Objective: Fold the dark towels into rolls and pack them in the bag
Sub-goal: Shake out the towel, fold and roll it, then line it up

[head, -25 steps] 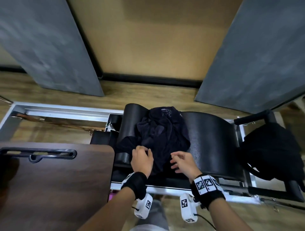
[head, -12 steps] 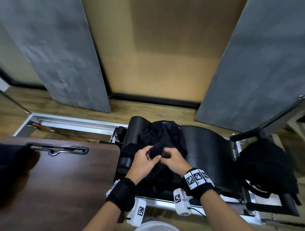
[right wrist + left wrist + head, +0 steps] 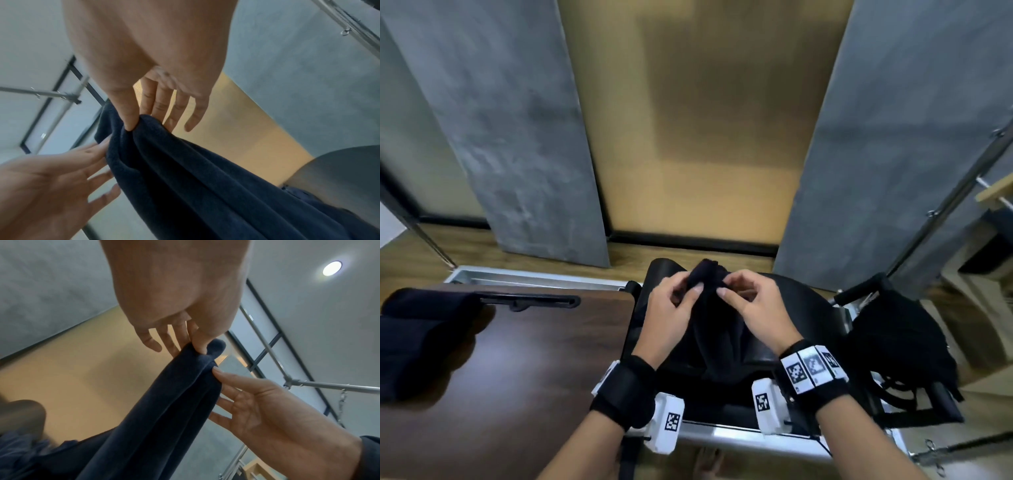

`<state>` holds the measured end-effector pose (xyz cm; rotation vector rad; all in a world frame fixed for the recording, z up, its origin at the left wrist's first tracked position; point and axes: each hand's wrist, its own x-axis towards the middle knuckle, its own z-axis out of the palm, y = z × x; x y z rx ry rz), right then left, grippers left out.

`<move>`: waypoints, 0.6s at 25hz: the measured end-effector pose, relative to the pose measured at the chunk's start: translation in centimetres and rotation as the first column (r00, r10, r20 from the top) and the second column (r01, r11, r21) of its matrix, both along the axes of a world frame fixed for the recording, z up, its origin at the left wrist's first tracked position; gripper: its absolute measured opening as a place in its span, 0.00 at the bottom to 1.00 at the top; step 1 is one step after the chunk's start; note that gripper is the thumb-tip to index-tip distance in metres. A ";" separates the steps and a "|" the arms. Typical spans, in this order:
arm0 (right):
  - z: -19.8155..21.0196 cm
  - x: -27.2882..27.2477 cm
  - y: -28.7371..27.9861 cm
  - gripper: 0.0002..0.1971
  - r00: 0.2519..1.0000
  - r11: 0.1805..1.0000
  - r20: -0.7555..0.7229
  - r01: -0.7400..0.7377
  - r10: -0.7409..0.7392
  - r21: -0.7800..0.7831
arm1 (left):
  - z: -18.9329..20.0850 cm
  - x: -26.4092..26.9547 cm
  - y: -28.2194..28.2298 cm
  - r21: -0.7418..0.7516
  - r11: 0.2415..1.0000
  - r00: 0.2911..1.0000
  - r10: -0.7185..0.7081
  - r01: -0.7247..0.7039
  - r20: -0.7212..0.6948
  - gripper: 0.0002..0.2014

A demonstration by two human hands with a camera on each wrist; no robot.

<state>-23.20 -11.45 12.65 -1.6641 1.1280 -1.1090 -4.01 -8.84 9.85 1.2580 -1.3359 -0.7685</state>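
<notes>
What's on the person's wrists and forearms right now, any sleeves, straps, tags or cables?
No sleeves; both forearms are bare. The left hand has a plain black wrist strap carrying a white camera block with a square black-and-white code. The right hand wears a black strap with a white band of three codes, a white block and a thin black cable.

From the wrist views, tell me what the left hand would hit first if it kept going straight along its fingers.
Probably nothing close: the left hand pinches the dark towel, and beyond its fingertips only the tan wall panel shows; depth is unclear.
</notes>
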 end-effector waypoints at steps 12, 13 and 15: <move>6.3 0.7 13.9 0.02 0.996 0.992 0.083 -0.030 0.040 -0.126 | 7.4 -1.2 13.3 -0.021 0.967 0.957 -0.256 0.255 -0.134 0.06; 6.5 1.0 14.6 0.05 0.996 0.991 0.087 -0.015 0.026 -0.130 | 7.5 -0.9 14.1 -0.012 0.969 0.958 -0.247 0.248 -0.147 0.05; 7.4 2.1 16.2 0.09 0.994 0.991 0.105 -0.001 0.015 -0.132 | 8.0 -0.1 15.9 0.000 0.973 0.956 -0.226 0.230 -0.186 0.05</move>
